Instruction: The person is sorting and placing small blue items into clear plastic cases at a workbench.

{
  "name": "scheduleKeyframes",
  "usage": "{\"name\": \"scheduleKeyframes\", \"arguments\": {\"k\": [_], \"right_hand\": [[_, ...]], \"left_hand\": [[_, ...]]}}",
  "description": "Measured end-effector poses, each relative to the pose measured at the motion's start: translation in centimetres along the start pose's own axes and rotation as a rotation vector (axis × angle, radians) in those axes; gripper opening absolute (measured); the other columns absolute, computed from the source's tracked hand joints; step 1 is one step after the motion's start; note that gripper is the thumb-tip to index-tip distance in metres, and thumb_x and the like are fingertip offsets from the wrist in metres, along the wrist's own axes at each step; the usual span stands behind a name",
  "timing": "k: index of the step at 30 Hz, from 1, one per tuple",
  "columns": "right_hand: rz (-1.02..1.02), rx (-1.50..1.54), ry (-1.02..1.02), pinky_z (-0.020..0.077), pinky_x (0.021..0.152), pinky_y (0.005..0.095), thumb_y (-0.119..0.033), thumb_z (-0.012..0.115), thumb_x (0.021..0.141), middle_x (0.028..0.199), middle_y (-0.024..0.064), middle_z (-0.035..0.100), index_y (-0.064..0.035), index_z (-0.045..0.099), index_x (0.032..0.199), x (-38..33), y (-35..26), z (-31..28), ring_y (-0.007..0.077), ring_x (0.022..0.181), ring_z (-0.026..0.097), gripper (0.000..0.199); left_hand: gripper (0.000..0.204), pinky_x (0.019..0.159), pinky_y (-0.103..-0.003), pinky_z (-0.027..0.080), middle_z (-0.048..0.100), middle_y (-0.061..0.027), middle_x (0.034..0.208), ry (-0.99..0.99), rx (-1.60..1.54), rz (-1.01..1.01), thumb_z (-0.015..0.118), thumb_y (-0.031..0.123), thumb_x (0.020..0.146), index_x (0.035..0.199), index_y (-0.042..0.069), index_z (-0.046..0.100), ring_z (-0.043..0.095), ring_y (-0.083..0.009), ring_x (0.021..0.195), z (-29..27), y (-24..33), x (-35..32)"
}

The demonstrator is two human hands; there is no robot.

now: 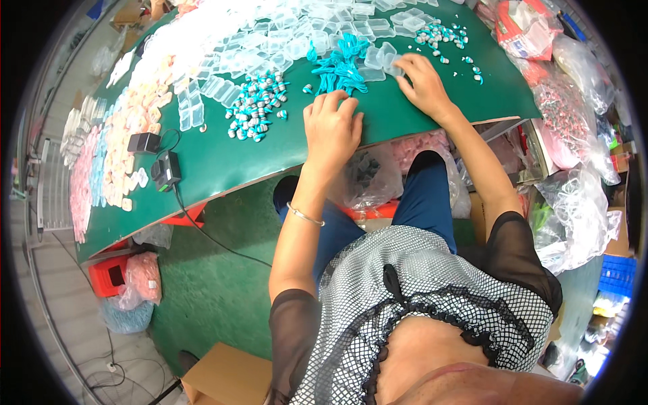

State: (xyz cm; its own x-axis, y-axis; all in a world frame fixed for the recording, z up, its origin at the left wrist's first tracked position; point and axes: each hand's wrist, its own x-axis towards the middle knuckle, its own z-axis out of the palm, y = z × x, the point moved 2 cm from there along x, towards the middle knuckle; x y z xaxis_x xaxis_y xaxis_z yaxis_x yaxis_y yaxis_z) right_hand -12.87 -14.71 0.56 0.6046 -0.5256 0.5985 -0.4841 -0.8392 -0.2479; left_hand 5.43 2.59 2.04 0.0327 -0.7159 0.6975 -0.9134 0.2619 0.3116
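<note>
My left hand is over the green table, its fingers loosely bent and apart, just short of a heap of turquoise cords. I see nothing in it. My right hand has its fingertips on the edge of a small clear plastic box, which stands open at the right of the cords. To the left of the cords lies a pile of small grey-and-turquoise striped earplug-like pieces. Another scatter of these striped pieces is at the far right.
Many clear plastic boxes cover the far part of the green table. Peach pieces and pink pieces lie at left, near a black device with a cable. Filled plastic bags stand at right; a cardboard box is below.
</note>
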Motion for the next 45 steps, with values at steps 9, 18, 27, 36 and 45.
{"name": "scheduleKeyframes", "arguments": {"k": [9,18,27,36,45], "right_hand": [[0.167,0.219,0.023,0.043,0.103,0.0396,-0.013,0.073,0.077,0.135,0.0156,0.046,-0.0139,0.054,0.133,0.5,1.7,1.1,0.0336,0.122,0.049,0.059],[-0.005,0.412,0.081,0.0488,0.088,0.0364,0.003,0.067,0.076,0.105,0.009,0.063,-0.0117,0.061,0.12,-3.2,-5.7,-3.2,0.0245,0.1,0.063,0.047],[-0.271,0.257,-0.184,0.035,0.102,0.0469,0.007,0.051,0.063,0.102,0.0027,0.065,-0.011,0.063,0.092,-5.5,-5.0,-3.9,0.0244,0.114,0.058,0.036],[-0.112,0.2,-0.147,0.0371,0.101,0.0442,-0.001,0.059,0.078,0.118,0.0042,0.063,-0.0099,0.063,0.099,-5.4,-1.5,-3.4,0.0291,0.124,0.051,0.023],[-0.198,-0.099,-0.146,0.0413,0.098,0.0428,-0.016,0.069,0.08,0.125,0.0111,0.059,-0.0052,0.059,0.081,-5.7,-4.1,-4.8,0.0312,0.121,0.053,0.015]], "left_hand": [[0.026,0.079,-0.045,0.044,0.064,-0.0064,0.102,-0.097,0.141,-0.139,0.074,0.017,0.072,0.097,0.011,0.068,0.06,-0.0279,0.096,3.6,-1.5,2.5],[0.015,0.073,-0.043,0.042,0.062,-0.0049,0.091,-0.049,0.251,-0.043,0.067,0.011,0.074,0.089,0.012,0.069,0.06,-0.0254,0.09,5.9,-2.2,3.9],[0.013,0.074,-0.043,0.045,0.065,-0.0039,0.09,-0.113,0.299,0.012,0.072,0.014,0.074,0.087,0.014,0.069,0.061,-0.026,0.089,5.7,-3.1,4.4],[0.012,0.067,-0.04,0.049,0.069,-0.0104,0.089,-0.102,-0.282,-0.281,0.068,0.012,0.085,0.095,0.006,0.065,0.065,-0.0271,0.079,4.4,-2.9,4.3],[0.025,0.067,-0.028,0.051,0.066,-0.0048,0.084,-0.2,-1.017,-0.705,0.072,0.015,0.085,0.105,0.0,0.066,0.063,-0.0126,0.077,4.6,-2.8,4.0]]}}
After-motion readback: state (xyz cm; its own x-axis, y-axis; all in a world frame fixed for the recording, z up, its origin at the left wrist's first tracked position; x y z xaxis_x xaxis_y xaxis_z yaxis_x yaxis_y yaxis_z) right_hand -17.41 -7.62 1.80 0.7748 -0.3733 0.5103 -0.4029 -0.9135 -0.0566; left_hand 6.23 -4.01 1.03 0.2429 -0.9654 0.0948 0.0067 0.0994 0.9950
